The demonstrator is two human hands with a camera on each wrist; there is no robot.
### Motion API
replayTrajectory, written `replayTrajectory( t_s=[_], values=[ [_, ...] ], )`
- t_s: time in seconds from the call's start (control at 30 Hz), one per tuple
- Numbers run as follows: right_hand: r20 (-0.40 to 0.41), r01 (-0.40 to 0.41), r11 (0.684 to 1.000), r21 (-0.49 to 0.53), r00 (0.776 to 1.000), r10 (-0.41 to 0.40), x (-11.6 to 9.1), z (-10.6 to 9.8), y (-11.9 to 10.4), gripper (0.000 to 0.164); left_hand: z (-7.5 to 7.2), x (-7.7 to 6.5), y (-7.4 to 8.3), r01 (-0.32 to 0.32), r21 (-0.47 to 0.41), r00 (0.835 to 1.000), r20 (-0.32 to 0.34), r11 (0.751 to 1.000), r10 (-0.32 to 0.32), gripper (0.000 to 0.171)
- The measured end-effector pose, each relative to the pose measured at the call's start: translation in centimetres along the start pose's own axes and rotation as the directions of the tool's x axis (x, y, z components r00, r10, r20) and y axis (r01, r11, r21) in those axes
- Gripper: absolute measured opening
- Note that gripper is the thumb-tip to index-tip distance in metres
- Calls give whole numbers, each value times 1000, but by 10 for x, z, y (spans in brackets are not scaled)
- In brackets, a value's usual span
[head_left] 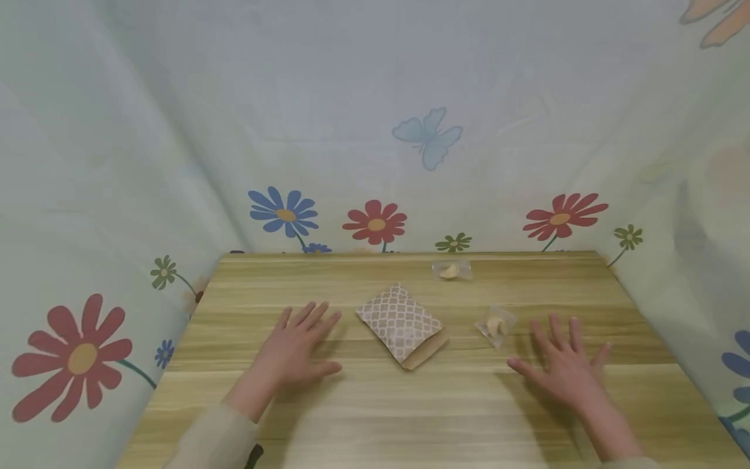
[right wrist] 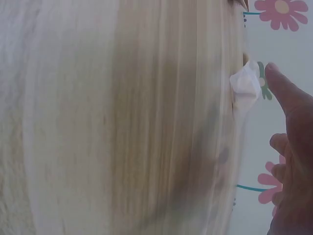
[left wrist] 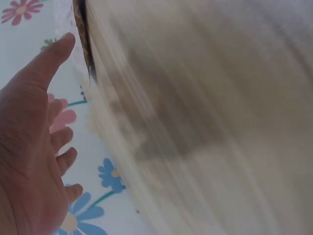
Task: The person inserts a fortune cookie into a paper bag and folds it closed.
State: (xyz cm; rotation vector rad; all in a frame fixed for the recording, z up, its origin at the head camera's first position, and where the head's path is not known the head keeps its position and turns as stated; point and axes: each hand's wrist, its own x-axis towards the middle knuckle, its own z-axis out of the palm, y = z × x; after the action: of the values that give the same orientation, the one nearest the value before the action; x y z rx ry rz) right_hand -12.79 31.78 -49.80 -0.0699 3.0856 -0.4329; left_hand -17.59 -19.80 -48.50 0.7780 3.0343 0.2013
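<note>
My left hand (head_left: 295,348) hovers over the left half of the table with its fingers spread, holding nothing. To its right lies a brown paper bag (head_left: 400,320) with a white lattice pattern, its plain flap toward the lower right. My right hand (head_left: 565,368) is also spread, with nothing in it, above the right side of the table. Nearest to it is a small clear packet (head_left: 496,324) with a pale yellowish piece inside, just left of its fingers. A similar clear packet (head_left: 451,270) lies near the far edge. What the packets contain is too small to tell.
The wood-grain table (head_left: 363,417) meets a pale cloth backdrop (head_left: 328,98) printed with flowers and a butterfly at its far edge. More of that cloth hangs on both sides. A small dark object (head_left: 254,456) shows beside the left sleeve.
</note>
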Motion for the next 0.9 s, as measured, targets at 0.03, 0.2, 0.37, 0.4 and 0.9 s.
replayTrajectory(
  t_s=[0.03, 0.2, 0.37, 0.4, 0.9],
  values=[
    [0, 3, 1000, 1, 1000, -3, 0, 0, -2, 103, -3, 5, 1, -28, 10, 1000, 3, 1000, 28, 96],
    [-5, 13, 1000, 1, 1000, -13, 1, 0, -8, 104, -17, 33, 7, -148, 71, 988, 55, 986, 145, 105],
    [-16, 18, 1000, -1, 1000, -18, 1, 0, -12, 104, -28, 64, 17, -230, 151, 968, 134, 961, 210, 114],
    [-18, 19, 1000, -2, 1000, -19, 1, 0, -13, 104, -30, 70, 19, -243, 167, 964, 148, 955, 220, 116],
    [-16, 26, 1000, 16, 1000, -26, 0, 1, -24, 106, -41, 123, 64, -389, 322, 905, 309, 863, 292, 127]
  ],
)
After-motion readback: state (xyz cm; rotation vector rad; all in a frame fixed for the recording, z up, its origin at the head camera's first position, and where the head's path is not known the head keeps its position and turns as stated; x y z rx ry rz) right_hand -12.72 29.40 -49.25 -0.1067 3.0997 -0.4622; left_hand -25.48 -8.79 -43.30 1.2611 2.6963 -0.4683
